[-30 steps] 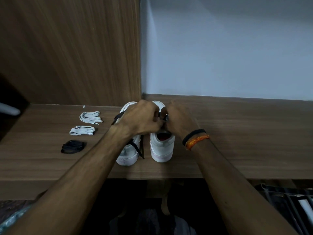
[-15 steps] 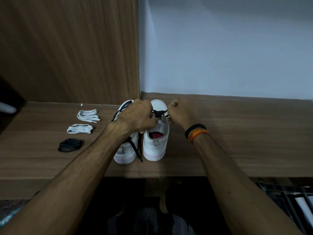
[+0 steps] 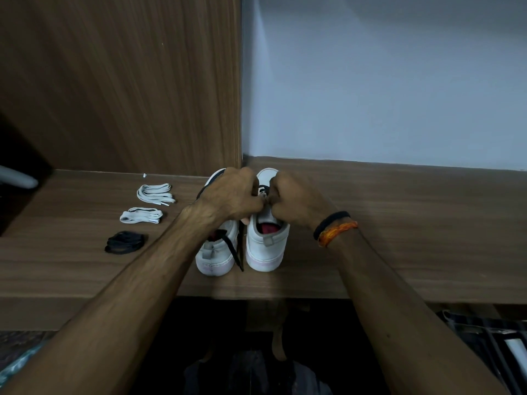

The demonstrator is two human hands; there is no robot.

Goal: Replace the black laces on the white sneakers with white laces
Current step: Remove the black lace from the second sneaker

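The right sneaker (image 3: 266, 246) stands heel-near on the worktop (image 3: 413, 238), just beside the left sneaker (image 3: 218, 252). The left hand (image 3: 231, 198) and right hand (image 3: 296, 201), apart half a second ago, now meet, fingers curled over its black lace (image 3: 261, 190). White laces (image 3: 155, 192) lie left.

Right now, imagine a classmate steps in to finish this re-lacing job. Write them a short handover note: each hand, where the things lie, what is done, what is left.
Left hand and right hand: both curled over the right sneaker, fingers meeting at its black lace; the exact grip is hidden.
Left sneaker stands beside it, a loose black lace trailing over its heel.
On the wooden shelf, to the left: two bundled white laces and a coiled black lace bundle.
Done: neither white lace is threaded yet.
Left: pull out both black laces, then thread the white ones.
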